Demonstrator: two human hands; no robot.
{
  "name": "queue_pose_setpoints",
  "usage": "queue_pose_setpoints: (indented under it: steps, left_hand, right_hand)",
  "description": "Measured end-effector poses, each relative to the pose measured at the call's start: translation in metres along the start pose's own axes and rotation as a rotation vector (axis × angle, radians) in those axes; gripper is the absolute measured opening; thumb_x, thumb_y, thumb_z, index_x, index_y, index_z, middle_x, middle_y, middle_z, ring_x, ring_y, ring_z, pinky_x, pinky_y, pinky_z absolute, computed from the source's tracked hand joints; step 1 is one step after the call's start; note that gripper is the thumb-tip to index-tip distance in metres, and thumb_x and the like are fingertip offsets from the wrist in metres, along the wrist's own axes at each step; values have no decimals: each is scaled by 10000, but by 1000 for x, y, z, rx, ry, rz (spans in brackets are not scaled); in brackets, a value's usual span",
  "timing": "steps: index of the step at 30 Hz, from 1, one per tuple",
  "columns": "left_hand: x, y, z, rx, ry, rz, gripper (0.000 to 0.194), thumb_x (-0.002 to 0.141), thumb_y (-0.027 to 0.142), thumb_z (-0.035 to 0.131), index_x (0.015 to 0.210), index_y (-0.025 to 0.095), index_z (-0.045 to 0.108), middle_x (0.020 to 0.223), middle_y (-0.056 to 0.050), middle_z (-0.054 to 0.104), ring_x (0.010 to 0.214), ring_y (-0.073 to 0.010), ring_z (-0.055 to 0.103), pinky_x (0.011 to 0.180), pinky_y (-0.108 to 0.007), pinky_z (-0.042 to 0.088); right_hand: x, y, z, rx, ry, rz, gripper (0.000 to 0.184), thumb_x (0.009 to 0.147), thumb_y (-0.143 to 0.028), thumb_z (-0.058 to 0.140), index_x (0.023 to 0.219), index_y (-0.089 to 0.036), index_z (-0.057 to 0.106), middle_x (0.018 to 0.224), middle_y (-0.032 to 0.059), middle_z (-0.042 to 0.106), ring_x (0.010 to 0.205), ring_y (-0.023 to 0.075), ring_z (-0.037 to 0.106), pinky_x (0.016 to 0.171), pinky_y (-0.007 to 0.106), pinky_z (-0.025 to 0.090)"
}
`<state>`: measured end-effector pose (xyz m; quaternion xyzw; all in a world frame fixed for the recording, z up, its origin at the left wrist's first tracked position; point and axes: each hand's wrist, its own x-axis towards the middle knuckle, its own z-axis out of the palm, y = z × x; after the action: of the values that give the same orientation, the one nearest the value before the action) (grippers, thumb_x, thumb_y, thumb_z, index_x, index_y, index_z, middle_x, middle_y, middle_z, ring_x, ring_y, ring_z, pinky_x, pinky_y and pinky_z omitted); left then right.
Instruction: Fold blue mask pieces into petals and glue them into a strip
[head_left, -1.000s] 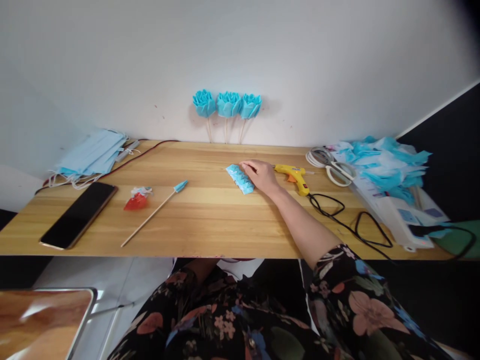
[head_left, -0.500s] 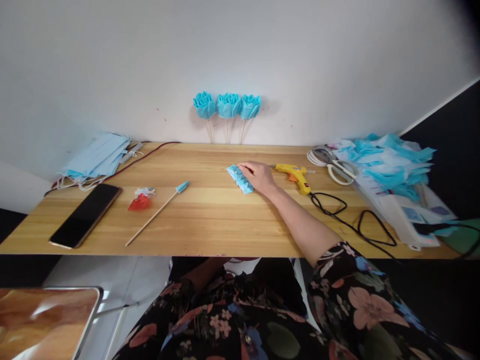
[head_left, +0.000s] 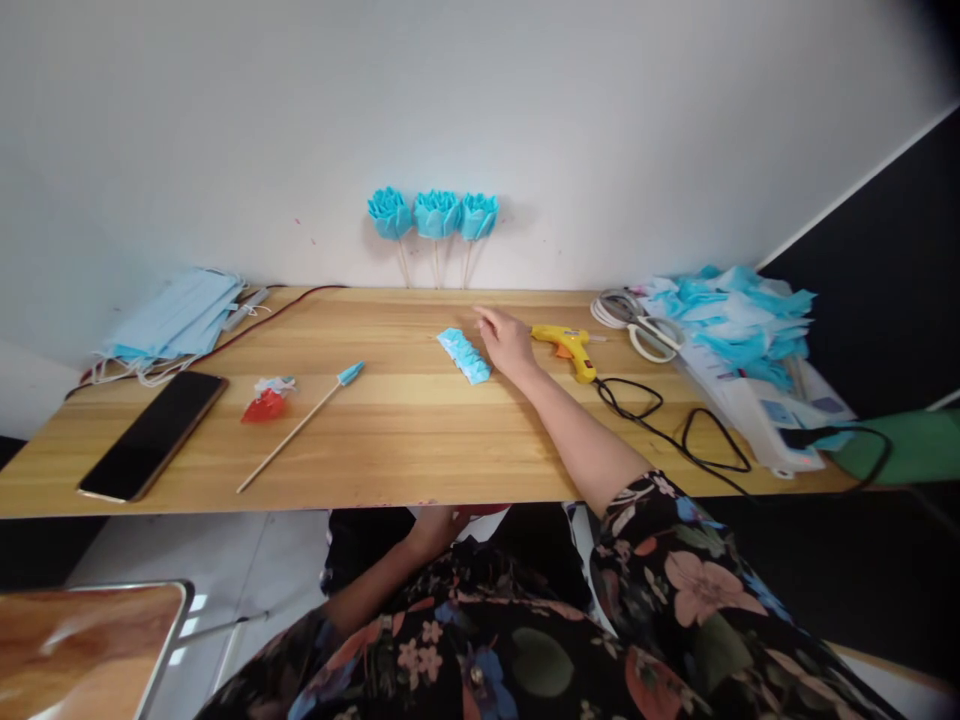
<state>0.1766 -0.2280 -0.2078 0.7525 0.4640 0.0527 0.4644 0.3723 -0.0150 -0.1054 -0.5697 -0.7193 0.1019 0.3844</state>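
My right hand (head_left: pixel 505 342) hovers over or rests on the table just right of a folded strip of blue petal pieces (head_left: pixel 464 356). Its fingers are stretched out and hold nothing that I can see. Past its wrist side lies a yellow hot glue gun (head_left: pixel 568 347). My left hand (head_left: pixel 436 528) is low in my lap, and the table's front edge hides its fingers. To the left of the strip lies a thin wooden stick (head_left: pixel 292 434) with a small blue rolled tip (head_left: pixel 351 373).
Three blue flowers on sticks (head_left: pixel 436 214) lean against the wall. Face masks (head_left: pixel 176 312), a phone (head_left: pixel 154 435) and a red crumpled piece (head_left: pixel 265 405) lie left. Scissors (head_left: pixel 654 340), blue scraps (head_left: pixel 739 310), a power strip (head_left: pixel 776 425) and a black cord (head_left: pixel 694 455) lie right.
My right hand has come off the blue petal strip and sits to its right with fingers extended. My left forearm shows more below the table edge. The view has shifted slightly.
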Motion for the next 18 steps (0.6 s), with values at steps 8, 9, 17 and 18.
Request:
queue_pose_setpoints:
  steps: [8, 9, 17, 18]
  left_hand:
    - [-94, 15, -86, -813, -351, 82, 382, 1002, 469, 573, 1233, 204, 725, 1155, -119, 775, 987, -200, 731, 903, -338, 552]
    - [-97, 23, -100, -831, -336, 110, 365, 989, 459, 604, 1232, 217, 727, 1135, -114, 778, 928, -177, 729, 835, -303, 548]
    - [-53, 83, -148, -784, -57, 256, 277, 897, 394, 735, 1088, 194, 753, 914, -52, 760, 731, -112, 630, 716, -266, 494]
    - [-46, 89, -150, -746, -12, 284, 255, 898, 371, 728, 1069, 184, 756, 915, -57, 761, 749, -116, 626, 745, -276, 499]
  right_hand:
    - [9, -32, -9, -231, -352, 100, 371, 1035, -309, 463, 1303, -202, 695, 1337, 93, 721, 1203, 264, 676, 949, 355, 502]
    - [12, -35, -9, -259, -377, 103, 367, 1036, -321, 463, 1293, -211, 699, 1338, 94, 720, 1201, 267, 674, 934, 355, 501]
    - [29, -36, 1, -247, -396, 173, 175, 934, -327, 628, 1017, -230, 747, 1073, 50, 791, 937, 211, 689, 745, 294, 451]
    - [28, -33, 2, -198, -370, 160, 156, 920, -319, 637, 980, -221, 743, 1044, 49, 788, 909, 204, 679, 731, 290, 440]
